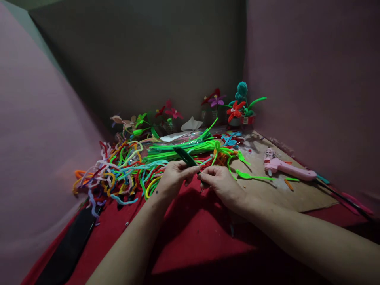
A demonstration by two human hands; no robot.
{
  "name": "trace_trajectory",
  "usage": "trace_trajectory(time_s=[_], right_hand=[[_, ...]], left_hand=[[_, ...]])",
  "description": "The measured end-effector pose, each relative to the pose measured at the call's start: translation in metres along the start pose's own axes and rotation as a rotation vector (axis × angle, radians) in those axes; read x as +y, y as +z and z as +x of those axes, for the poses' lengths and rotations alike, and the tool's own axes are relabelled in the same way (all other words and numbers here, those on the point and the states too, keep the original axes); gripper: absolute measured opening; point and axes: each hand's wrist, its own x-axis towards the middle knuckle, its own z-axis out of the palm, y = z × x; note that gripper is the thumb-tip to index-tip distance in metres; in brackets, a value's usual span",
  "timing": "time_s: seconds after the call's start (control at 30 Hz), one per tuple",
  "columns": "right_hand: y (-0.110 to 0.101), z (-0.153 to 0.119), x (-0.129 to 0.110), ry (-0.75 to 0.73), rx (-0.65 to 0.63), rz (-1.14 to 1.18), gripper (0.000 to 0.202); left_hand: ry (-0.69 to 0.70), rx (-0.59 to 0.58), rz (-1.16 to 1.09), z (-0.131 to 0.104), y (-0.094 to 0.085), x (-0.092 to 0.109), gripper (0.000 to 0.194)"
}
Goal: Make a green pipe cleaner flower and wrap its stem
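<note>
A dark green pipe cleaner piece (pixel 184 156), long and leaf-shaped, points up and to the left between my hands. My left hand (pixel 175 176) pinches it near its lower part, thumb and fingers closed. Fingertips of my right hand (pixel 218 180) are pressed together on its lower end, close beside the left thumb. Exactly how that end is bent or twisted is hidden by the fingers. Just behind my hands lies a bundle of bright green pipe cleaners (pixel 166 152).
Tangled coloured pipe cleaners (pixel 118 170) spread to the left, near a black flat object (pixel 69 241). A pink glue gun (pixel 287 168) and a green leaf piece (pixel 252 176) lie on cardboard (pixel 308 196) at right. Pipe-cleaner flowers (pixel 236 111) stand at the back. Red cloth (pixel 190 245) covers the table.
</note>
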Motion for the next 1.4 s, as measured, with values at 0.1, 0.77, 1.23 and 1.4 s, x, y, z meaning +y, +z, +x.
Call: trace_trajectory(time_s=[0.1,0.77,1.23,1.4], right_hand=[[-0.001,0.000,0.000,0.033,-0.043,0.082,0.013],[-0.002,0.002,0.002,0.001,0.048,0.098,0.010],[-0.002,0.003,-0.002,0.002,0.045,0.080,0.013],[-0.005,0.004,0.000,0.027,-0.112,0.236,0.020]], left_hand=[[-0.007,0.029,-0.024,-0.001,0.003,0.000,0.021],[0.067,0.114,0.091,-0.003,0.017,-0.003,0.017],[0.072,0.122,-0.015,-0.001,0.018,-0.003,0.017],[0.012,0.161,-0.209,0.003,0.013,-0.008,0.018]])
